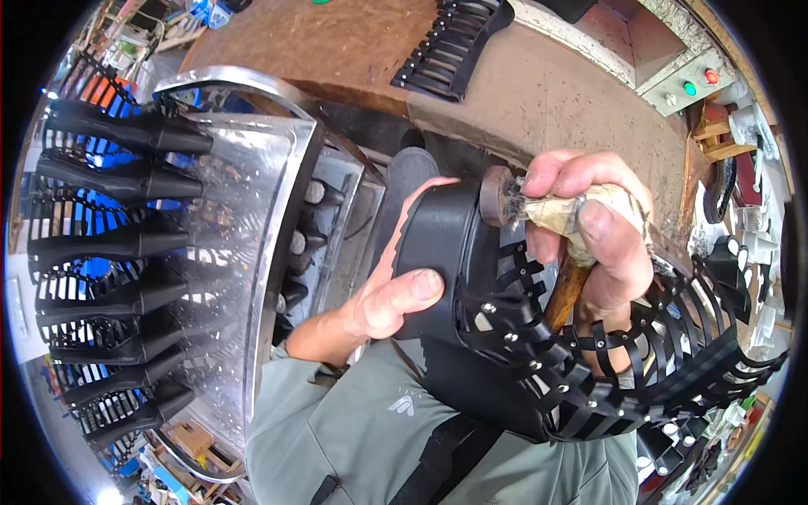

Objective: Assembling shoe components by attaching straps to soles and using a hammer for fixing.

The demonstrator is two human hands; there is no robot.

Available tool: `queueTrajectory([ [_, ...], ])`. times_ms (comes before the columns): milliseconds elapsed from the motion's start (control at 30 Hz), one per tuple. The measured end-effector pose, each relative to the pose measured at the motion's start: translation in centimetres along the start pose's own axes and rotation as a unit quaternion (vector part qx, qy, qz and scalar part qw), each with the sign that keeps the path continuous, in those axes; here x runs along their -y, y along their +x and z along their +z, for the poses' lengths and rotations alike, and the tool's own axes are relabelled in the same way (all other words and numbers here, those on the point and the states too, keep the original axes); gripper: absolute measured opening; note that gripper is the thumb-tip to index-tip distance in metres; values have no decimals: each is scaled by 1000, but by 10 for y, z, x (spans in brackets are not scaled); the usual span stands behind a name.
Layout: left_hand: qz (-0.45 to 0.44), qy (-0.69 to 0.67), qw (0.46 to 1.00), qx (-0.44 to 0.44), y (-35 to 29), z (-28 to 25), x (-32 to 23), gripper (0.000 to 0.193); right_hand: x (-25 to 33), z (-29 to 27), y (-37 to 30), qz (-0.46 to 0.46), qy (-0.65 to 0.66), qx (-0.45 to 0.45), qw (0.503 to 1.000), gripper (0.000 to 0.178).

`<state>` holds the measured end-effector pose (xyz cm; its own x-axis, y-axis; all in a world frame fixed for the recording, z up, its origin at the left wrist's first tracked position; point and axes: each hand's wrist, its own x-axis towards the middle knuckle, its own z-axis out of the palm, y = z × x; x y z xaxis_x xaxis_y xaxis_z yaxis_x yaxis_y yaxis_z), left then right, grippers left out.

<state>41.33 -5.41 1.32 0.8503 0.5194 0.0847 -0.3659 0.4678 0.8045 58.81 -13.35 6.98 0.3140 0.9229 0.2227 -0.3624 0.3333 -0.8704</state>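
A black strappy boot [442,244] with metal studs lies across my lap, its solid leather end turned up and its cut-out straps spreading to the right. My left hand [391,303] is wrapped round that solid end, thumb pressed on the leather and most fingers hidden behind it. In my right hand [606,202] is a hammer [497,198], gripped close to its head, where pale, worn wrapping covers it. The hammer's round, rusty face is at the boot's upper edge; whether it touches cannot be told. Its wooden handle [566,295] runs down behind the straps.
On the left, a shiny metal tray [252,168] carries several black strappy boots [118,240] in a row. Another black strapped piece [454,46] lies on the brown workbench [345,50] ahead. A panel [686,88] with green and red buttons stands at the far right.
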Motion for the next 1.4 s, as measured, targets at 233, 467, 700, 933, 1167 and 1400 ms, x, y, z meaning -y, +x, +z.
queueTrajectory([
  [233, -33, -8, 999, 5, -8, 4, -6, 78, 8, 5, -24, 13, -40, 77, 996, 27],
  [467, -176, -70, 981, -38, -18, 7, -10, 80, 14, -4, -32, 40, -115, 158, 980, 25],
  [700, -118, -31, 992, -15, -10, 6, -5, 78, 3, -13, -41, -115, -201, 205, 951, 27],
  [933, -52, 32, 997, 56, 5, 8, 8, 87, -6, 5, -40, -190, -208, -42, 958, 30],
  [1167, -73, -105, 992, 2, 38, -16, -5, 62, 14, -34, -36, -105, -232, -45, 966, 33],
  [1400, -134, 3, 989, 68, 50, -2, -29, 65, -3, -16, -52, 77, -13, -47, 996, 46],
])
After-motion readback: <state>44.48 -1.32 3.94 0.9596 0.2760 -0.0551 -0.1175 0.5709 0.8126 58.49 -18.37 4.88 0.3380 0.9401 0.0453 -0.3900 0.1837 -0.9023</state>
